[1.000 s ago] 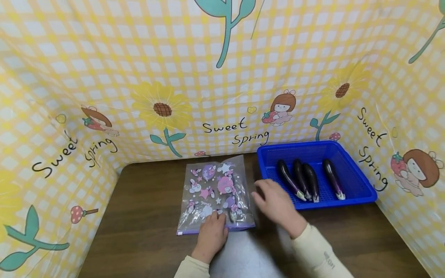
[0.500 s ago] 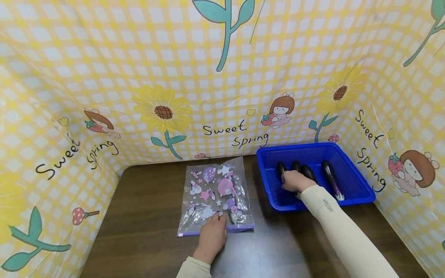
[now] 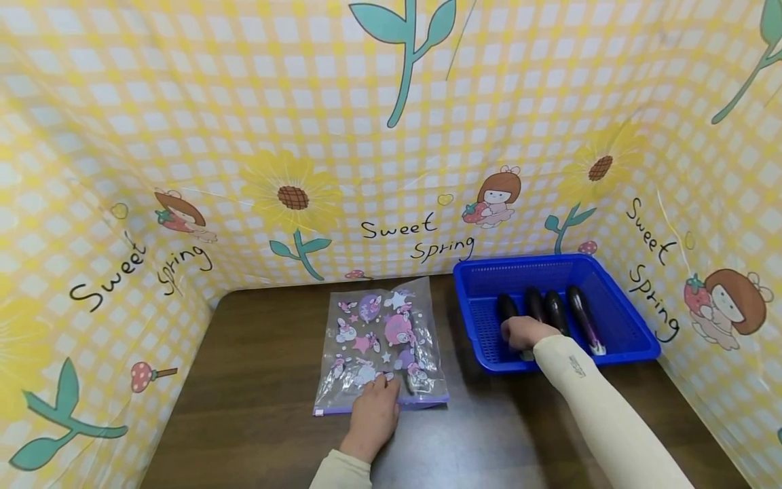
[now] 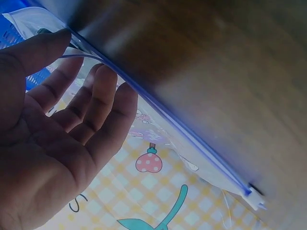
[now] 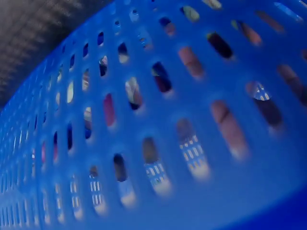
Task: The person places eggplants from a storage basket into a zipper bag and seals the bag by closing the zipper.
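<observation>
Gripping the leftmost eggplant [image 3: 506, 305] in the blue basket [image 3: 489, 275] with the right hand [image 3: 528, 333], the person is resting the left hand [image 3: 374, 411] on a printed clear bag [image 3: 366, 339].
At the right of the frame, the right hand is curling its fingers over the lower part of that eggplant, its fingertips being hidden; three other eggplants [image 3: 554, 309] are lying beside it in the basket. At the lower middle, the left hand is keeping its fingers loosely bent, the thumb standing apart from them, and is touching the bag near its purple zip edge. The bag is lying flat on the brown table [image 3: 263, 353], left of the basket, with its white slider [image 3: 318, 412] sitting at the bag's lower-left corner. A yellow checked cloth [image 3: 366, 156] is hanging across the upper frame.
</observation>
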A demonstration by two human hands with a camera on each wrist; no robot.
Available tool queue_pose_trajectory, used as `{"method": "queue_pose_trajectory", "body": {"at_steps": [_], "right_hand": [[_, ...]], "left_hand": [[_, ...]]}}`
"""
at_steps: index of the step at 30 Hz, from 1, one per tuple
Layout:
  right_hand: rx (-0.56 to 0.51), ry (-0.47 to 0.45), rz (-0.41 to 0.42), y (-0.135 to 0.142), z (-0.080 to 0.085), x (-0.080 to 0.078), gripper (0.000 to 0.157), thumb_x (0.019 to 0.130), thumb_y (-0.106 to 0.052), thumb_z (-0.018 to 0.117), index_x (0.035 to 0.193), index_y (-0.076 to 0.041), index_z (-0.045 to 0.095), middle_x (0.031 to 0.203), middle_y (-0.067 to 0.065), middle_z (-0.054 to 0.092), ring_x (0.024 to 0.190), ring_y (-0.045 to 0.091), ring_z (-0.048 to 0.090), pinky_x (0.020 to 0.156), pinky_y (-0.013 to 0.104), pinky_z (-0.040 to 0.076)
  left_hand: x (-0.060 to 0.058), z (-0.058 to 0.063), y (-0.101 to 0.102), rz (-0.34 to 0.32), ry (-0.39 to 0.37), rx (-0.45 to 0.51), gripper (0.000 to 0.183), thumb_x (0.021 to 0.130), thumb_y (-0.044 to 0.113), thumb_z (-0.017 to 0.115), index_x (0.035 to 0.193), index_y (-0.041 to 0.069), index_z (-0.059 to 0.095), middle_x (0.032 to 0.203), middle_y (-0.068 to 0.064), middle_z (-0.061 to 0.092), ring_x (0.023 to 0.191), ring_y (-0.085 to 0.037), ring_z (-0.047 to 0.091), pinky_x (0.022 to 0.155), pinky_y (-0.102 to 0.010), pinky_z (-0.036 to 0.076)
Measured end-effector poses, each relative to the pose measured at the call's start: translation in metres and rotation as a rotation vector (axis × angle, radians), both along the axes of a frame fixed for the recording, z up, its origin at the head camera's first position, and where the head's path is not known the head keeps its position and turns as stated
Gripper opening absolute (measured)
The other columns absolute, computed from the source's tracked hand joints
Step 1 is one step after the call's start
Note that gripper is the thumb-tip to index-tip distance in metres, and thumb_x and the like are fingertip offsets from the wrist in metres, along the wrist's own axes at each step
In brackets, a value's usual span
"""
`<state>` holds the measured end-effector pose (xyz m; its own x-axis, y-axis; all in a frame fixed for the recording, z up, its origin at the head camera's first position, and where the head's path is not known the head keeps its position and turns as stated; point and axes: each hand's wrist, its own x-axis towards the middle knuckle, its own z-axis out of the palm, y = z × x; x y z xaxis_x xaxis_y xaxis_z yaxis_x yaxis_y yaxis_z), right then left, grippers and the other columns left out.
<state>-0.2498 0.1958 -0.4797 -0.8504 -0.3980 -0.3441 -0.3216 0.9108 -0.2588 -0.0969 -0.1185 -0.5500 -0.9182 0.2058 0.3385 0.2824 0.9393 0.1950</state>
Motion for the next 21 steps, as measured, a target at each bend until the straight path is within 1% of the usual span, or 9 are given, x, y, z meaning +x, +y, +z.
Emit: {"method": "queue_pose_trajectory", "body": {"at_steps": [3,4,6,8,10,12,13,16,21], "right_hand": [[-0.011,0.037,-0.006,0.000,0.001,0.000,0.014,0.075,0.003,0.056,0.075,-0.012,0.057,0.072,0.004,0.053,0.067,0.022,0.049,0.060,0.035,0.040],[-0.012,0.050,-0.016,-0.001,0.003,0.001,0.018,0.076,0.003,0.053,0.082,-0.011,0.061,0.077,0.007,0.057,0.070,0.023,0.051,0.063,0.036,0.041],[-0.020,0.070,-0.050,-0.003,0.004,0.001,0.035,0.078,0.004,0.050,0.106,-0.010,0.065,0.087,0.013,0.061,0.072,0.025,0.052,0.062,0.037,0.042],[-0.019,0.090,-0.104,-0.006,0.007,0.001,0.054,0.080,0.002,0.049,0.133,-0.011,0.053,0.095,0.020,0.062,0.073,0.028,0.053,0.060,0.040,0.043],[-0.025,0.137,-0.153,-0.009,0.009,0.002,0.065,0.082,0.001,0.049,0.145,-0.007,0.035,0.100,0.025,0.061,0.072,0.031,0.056,0.058,0.042,0.044],[-0.030,0.202,-0.187,-0.011,0.011,0.003,0.061,0.083,-0.002,0.051,0.142,-0.001,0.036,0.094,0.027,0.059,0.071,0.036,0.057,0.058,0.046,0.046],[-0.034,0.236,-0.198,-0.011,0.012,0.003,0.057,0.083,-0.002,0.052,0.138,0.003,0.039,0.095,0.028,0.058,0.074,0.038,0.057,0.060,0.048,0.046],[-0.054,0.331,-0.198,-0.012,0.012,0.006,0.038,0.079,-0.001,0.055,0.116,0.010,0.053,0.092,0.028,0.057,0.080,0.042,0.058,0.066,0.052,0.047],[-0.087,0.436,-0.185,-0.012,0.010,0.010,0.017,0.076,0.001,0.057,0.092,0.006,0.057,0.078,0.021,0.058,0.075,0.040,0.059,0.064,0.051,0.047]], "left_hand": [[0.000,0.000,0.000,-0.003,0.000,-0.005,0.025,0.066,0.010,0.075,0.083,0.008,0.057,0.080,-0.010,0.051,0.067,-0.028,0.053,0.045,-0.040,0.042],[0.000,0.000,0.000,-0.002,0.002,-0.007,0.026,0.065,0.010,0.076,0.083,0.008,0.057,0.080,-0.010,0.051,0.067,-0.028,0.053,0.045,-0.040,0.042],[-0.001,0.001,0.000,0.001,0.001,-0.017,0.026,0.065,0.011,0.076,0.083,0.008,0.058,0.080,-0.010,0.051,0.067,-0.029,0.053,0.045,-0.041,0.043],[-0.001,0.001,0.000,0.009,-0.002,-0.023,0.026,0.065,0.012,0.076,0.083,0.008,0.058,0.080,-0.010,0.052,0.067,-0.029,0.054,0.045,-0.041,0.043],[0.000,0.001,-0.001,0.015,-0.008,-0.021,0.026,0.065,0.012,0.077,0.083,0.009,0.059,0.080,-0.010,0.052,0.068,-0.029,0.054,0.045,-0.041,0.043],[0.000,0.001,0.000,0.020,-0.015,-0.018,0.025,0.066,0.012,0.077,0.083,0.009,0.059,0.080,-0.009,0.052,0.068,-0.029,0.054,0.045,-0.042,0.043],[0.000,0.001,0.000,0.021,-0.018,-0.014,0.025,0.066,0.012,0.077,0.083,0.009,0.059,0.081,-0.009,0.052,0.068,-0.029,0.054,0.045,-0.042,0.043],[0.000,0.001,0.000,0.020,-0.026,-0.007,0.026,0.066,0.012,0.077,0.084,0.010,0.059,0.081,-0.009,0.051,0.069,-0.029,0.054,0.045,-0.042,0.043],[0.001,0.004,0.000,0.012,-0.036,0.000,0.026,0.067,0.011,0.077,0.086,0.010,0.059,0.081,-0.009,0.051,0.069,-0.028,0.053,0.045,-0.041,0.043]]}}
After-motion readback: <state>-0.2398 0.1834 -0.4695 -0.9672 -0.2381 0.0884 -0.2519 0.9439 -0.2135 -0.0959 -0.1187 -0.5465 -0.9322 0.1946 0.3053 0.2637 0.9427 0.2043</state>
